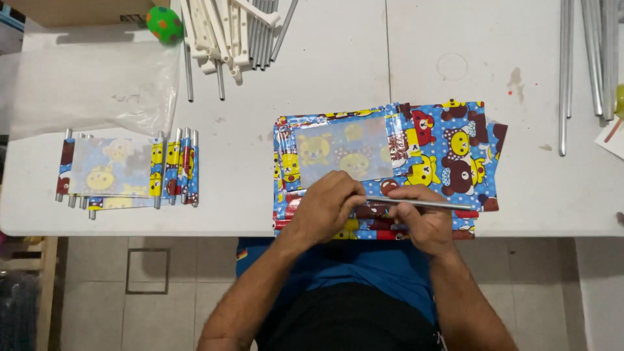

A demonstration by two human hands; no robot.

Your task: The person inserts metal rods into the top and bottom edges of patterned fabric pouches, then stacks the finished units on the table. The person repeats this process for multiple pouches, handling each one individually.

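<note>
A thin metal rod (416, 203) lies across the near edge of a stack of bear sheets (448, 146) on the white desk (338, 71). The left hand (328, 207) is curled shut on the rod's left end. The right hand (422, 221) pinches the rod near its middle, and the rod's right end sticks out past it.

Far left of the stack sits a bundle of sheets (123, 172) with rods already in them. A clear bag (91, 88) lies just behind that bundle. Behind the stack, at the far edge of the desk, are white plastic parts (218, 29) on more rods, with a green ball (164, 23) beside them. Long rods (585, 58) lie far right of the stack.
</note>
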